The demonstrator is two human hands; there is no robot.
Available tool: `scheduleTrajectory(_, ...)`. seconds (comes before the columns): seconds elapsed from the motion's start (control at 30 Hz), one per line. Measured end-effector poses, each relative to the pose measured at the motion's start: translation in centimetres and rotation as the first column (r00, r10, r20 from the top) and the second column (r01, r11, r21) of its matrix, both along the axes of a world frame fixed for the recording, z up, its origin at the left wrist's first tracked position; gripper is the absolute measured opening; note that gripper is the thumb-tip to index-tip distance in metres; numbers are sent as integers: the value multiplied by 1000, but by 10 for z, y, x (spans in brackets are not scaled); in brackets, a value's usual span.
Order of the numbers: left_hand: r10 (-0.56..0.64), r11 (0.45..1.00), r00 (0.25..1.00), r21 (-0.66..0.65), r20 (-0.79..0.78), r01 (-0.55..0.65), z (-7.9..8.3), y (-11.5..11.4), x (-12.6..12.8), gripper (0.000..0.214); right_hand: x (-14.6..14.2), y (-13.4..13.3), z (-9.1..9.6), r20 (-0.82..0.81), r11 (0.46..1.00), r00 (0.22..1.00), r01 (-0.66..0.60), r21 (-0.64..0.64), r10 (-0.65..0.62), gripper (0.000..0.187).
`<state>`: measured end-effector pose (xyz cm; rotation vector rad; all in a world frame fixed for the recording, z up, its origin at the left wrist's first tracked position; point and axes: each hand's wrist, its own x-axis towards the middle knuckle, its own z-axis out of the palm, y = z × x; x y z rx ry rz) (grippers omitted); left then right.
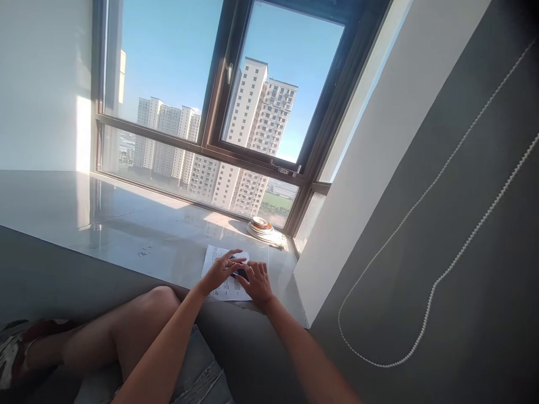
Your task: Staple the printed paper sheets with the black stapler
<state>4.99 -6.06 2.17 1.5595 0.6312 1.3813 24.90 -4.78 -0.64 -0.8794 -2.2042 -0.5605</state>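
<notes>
Left hand (219,270) flat on printed sheet (213,255), fingers spread wide; my right hand (257,281) touching small dark object (241,274) lying on the sheet, grip cannot tell; sheet near sill (126,224) front edge; round stack (261,227) well apart.

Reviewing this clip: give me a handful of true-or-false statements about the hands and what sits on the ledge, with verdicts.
1. The left hand and the right hand both rest on the printed sheet. True.
2. A small dark object lies between the hands. True.
3. The stack of round dishes sits at the left end of the ledge. False: it sits in the right corner by the window, beyond the sheet.
4. The bead chain hangs on the white wall at left. False: it loops on the grey wall at right.
5. The sheet lies flat on the ledge. True.
</notes>
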Motion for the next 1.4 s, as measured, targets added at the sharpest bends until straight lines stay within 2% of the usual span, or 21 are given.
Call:
scheduleTrajectory(0.17, -123, 992, 992, -4, 19, 123, -4, -3, 10, 70, -1, 3, -3, 36, 999, 999, -19, 43, 18, 23)
scheduleTrajectory(0.27, -144, 988, 988, 46, -57, 146, -10, -1, 9, 71, -1, 5, -5, 49, 996, 999, -18, 90, 13, 18)
scheduleTrajectory(0.4, -76, 980, 980, 168, -185, 108, -22, 3, 6, 71, -2, 4, -4, 18, 982, 996, -92, 163, 90, 12)
scheduleTrajectory(0.53, 24, 971, 969, 237, -248, 37, -26, 2, 6, 73, -4, 0, 0, -6, 974, 987, -157, 166, 160, 12)
scheduleTrajectory(0.63, 150, 954, 972, 283, -184, -93, -21, -10, 2, 75, -2, 5, 0, -125, 986, 990, -50, 156, 70, 17)
scheduleTrajectory(0.7, 243, 927, 968, 309, -65, -212, -18, -22, -4, 56, 4, 16, -1, -317, 988, 944, 127, 82, -95, 22)
scheduleTrajectory(0.77, 309, 901, 949, 299, 70, -315, -18, -32, -11, 38, 17, 32, -2, -505, 955, 815, 285, -76, -284, 31)
scheduleTrajectory(0.83, 327, 897, 927, 248, 187, -366, -22, -39, -17, 50, 36, 51, -3, -570, 895, 690, 350, -277, -447, 40)
scheduleTrajectory(0.87, 316, 908, 921, 209, 230, -364, -25, -41, -19, 56, 47, 60, -3, -532, 848, 663, 368, -381, -527, 42)
scheduleTrajectory(0.97, 231, 961, 926, 78, 298, -265, -34, -40, -20, 63, 80, 81, -3, -289, 645, 647, 416, -641, -705, 40)
scheduleTrajectory(1.03, 165, 983, 938, 24, 306, -181, -36, -38, -18, 65, 94, 90, -2, -223, 574, 636, 420, -704, -739, 39)
scheduleTrajectory(1.07, 137, 989, 941, 9, 308, -147, -36, -37, -17, 66, 96, 94, -2, -214, 563, 636, 416, -714, -742, 38)
scheduleTrajectory(1.27, 56, 997, 943, -62, 328, -38, -34, -40, -13, 71, 83, 118, -2, -188, 589, 704, 382, -712, -685, 34)
scheduleTrajectory(1.4, -42, 996, 972, -68, 231, 59, -36, -42, -11, 73, 82, 127, -5, -153, 557, 697, 400, -728, -701, 33)
